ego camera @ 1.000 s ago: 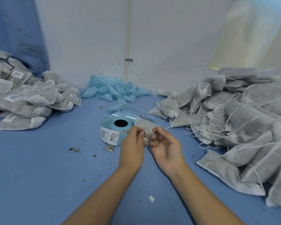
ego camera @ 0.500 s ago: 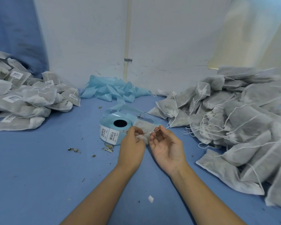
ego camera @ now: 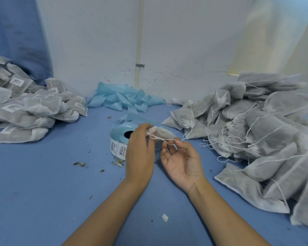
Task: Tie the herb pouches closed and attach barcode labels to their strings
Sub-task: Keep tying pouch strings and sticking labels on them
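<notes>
Two bare hands meet over the blue table [ego camera: 43, 174], just in front of the roll of barcode labels [ego camera: 120, 139]. The left hand [ego camera: 140, 151], seen from its back, has its fingers curled round the gathered neck of a small herb pouch [ego camera: 163, 133], which is lifted clear of the table and partly covers the roll. The right hand [ego camera: 182, 160] is palm up, thumb and forefinger pinching the pouch's white string [ego camera: 160, 138], which runs taut between both hands; its other fingers are loosely bent. A heap of unlabelled pouches [ego camera: 256, 130] with loose strings lies to the right, and a pile of labelled pouches [ego camera: 28, 107] to the left. Crumpled blue backing tape [ego camera: 124, 100] lies at the wall, behind the roll. Herb crumbs [ego camera: 80, 164] dot the table
</notes>
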Available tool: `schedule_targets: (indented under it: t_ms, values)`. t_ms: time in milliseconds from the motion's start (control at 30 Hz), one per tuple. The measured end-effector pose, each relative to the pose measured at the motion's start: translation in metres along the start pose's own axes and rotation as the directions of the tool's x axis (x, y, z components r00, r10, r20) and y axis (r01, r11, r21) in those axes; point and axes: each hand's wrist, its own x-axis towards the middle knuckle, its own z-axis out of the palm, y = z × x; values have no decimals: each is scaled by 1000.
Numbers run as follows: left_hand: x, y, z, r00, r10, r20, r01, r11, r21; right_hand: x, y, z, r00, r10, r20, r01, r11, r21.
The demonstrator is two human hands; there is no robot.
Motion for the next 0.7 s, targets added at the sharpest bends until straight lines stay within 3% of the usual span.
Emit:
schedule_targets:
  t_ms: [100, 200, 267, 367, 500, 600, 700]
  values:
    - [6, 7, -5, 989, -135, -56, 122, 973, -197, 1, 1, 1, 996, -41, -76, 35, 996, -80]
    - [13, 11, -5, 943, -310, -123, 242, 890, -387, 2, 6, 4, 976, -149, -159, 102, 957, -270]
    - [17, 13, -4, 914, -394, -99, 310, 833, -458, 4, 12, 6, 949, -246, -197, 148, 901, -408]
    - [22, 19, -5, 879, -476, -34, 387, 752, -533, 4, 17, 7, 920, -327, -216, 198, 864, -464]
    - [27, 19, -8, 866, -486, 120, 465, 692, -552, 3, 14, 4, 915, -311, -258, 188, 893, -408]
    - [28, 14, -11, 842, -439, 314, 527, 543, -654, 3, 13, 2, 906, -306, -291, 188, 910, -369]
    - [23, 10, -9, 836, -424, 349, 527, 442, -726, 4, 14, 1, 898, -318, -305, 206, 915, -348]
